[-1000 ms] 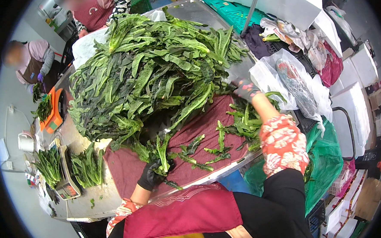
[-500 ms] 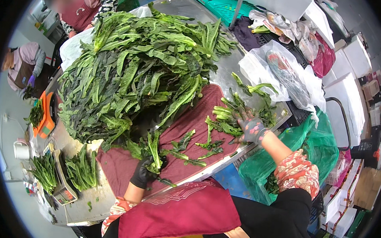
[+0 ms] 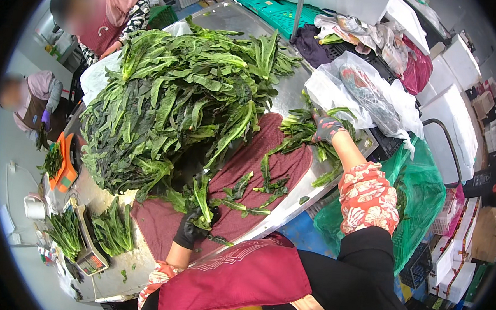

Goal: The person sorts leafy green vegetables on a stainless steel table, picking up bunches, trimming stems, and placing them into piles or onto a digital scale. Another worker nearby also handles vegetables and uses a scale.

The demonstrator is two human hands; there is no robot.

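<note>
My left hand (image 3: 189,229), in a black glove, is closed round a small bunch of leafy greens (image 3: 202,200) at the near edge of the maroon cloth (image 3: 166,221). My right hand (image 3: 328,129), in a dark patterned glove, is at the table's right side. Its fingers curl into a loose heap of greens (image 3: 297,129) and are partly hidden there. Between my hands, a few loose leaves (image 3: 245,202) lie on the cloth. Beyond them rises a big mound of long green leaves (image 3: 178,95).
Two bunches of greens (image 3: 112,232) rest by a scale (image 3: 90,253) at left. An orange scale (image 3: 65,162) stands farther back. Two people (image 3: 103,29) work at the far left. A green plastic bag (image 3: 420,192) and a clear bag (image 3: 363,93) are at right.
My right hand has moved away from me, and the heap of greens at the right has shifted with it. My left hand stays about where it was.
</note>
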